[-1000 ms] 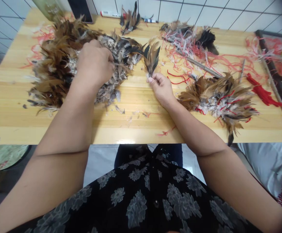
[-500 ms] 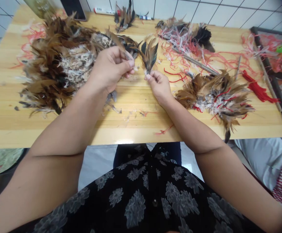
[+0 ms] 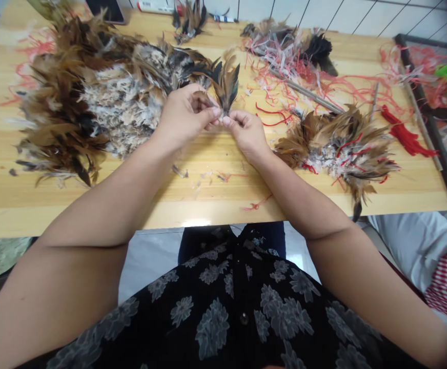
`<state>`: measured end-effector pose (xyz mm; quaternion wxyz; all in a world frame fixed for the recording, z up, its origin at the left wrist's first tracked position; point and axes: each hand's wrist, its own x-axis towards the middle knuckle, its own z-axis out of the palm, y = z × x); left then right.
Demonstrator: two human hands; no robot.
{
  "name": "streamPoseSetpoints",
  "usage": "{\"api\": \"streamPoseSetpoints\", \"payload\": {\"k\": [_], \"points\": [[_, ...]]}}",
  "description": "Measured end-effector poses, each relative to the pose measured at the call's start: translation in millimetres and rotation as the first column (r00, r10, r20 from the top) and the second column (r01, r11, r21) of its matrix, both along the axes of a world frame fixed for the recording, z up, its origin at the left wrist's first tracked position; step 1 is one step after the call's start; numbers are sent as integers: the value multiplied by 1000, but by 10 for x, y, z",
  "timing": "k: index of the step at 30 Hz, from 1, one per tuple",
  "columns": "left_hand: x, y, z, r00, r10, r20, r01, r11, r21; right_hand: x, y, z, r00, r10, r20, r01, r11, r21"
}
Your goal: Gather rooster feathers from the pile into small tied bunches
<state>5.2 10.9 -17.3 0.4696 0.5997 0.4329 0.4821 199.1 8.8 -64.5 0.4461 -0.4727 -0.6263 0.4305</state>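
A small bunch of brown and dark green feathers [image 3: 226, 84] stands upright, its stems pinched between the thumb and fingertips of my right hand [image 3: 249, 136]. Close beside it, the thumb and fingers of my left hand [image 3: 188, 114] are pressed together at the base of the bunch. Part of a brown feather [image 3: 205, 97] shows in the left-hand pinch; its tip is mostly hidden. Behind and left of that hand lies a large pile of brown, black and whitish feathers [image 3: 119, 97].
On the right lie feather bundles tied with red string [image 3: 334, 143], red yarn strips [image 3: 408, 133] and a thin stick [image 3: 306, 91]. Tangled pink and white strings [image 3: 281, 51] lie at the back near a marker [image 3: 156, 7] and a phone [image 3: 106, 9]. A dark-framed tray [image 3: 425, 97] stands far right.
My left hand has moved right and down with its feather, now meeting my right hand at the base of the bunch. The right hand keeps its pinch. The view has shifted slightly.
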Motion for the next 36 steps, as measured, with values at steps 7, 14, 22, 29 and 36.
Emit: {"api": "streamPoseSetpoints", "payload": {"k": [7,14,22,29,36], "points": [[24,-65,-33,996,70,-57,-63,990,126,-2,32,-9,1000,23,12,-23,1000,-11],[-17,6,-155,999,-34,19,33,996,81,12,31,-32,999,35,29,-35,999,31],[-7,129,-326,992,-73,98,75,997,-17,27,65,-109,991,66,113,-82,987,141],[43,17,-100,1000,-13,-9,12,999,-50,48,73,-156,985,75,155,-108,970,216],[-387,-9,518,721,488,-491,-325,865,383,69,82,-149,985,58,160,-91,974,206]]}}
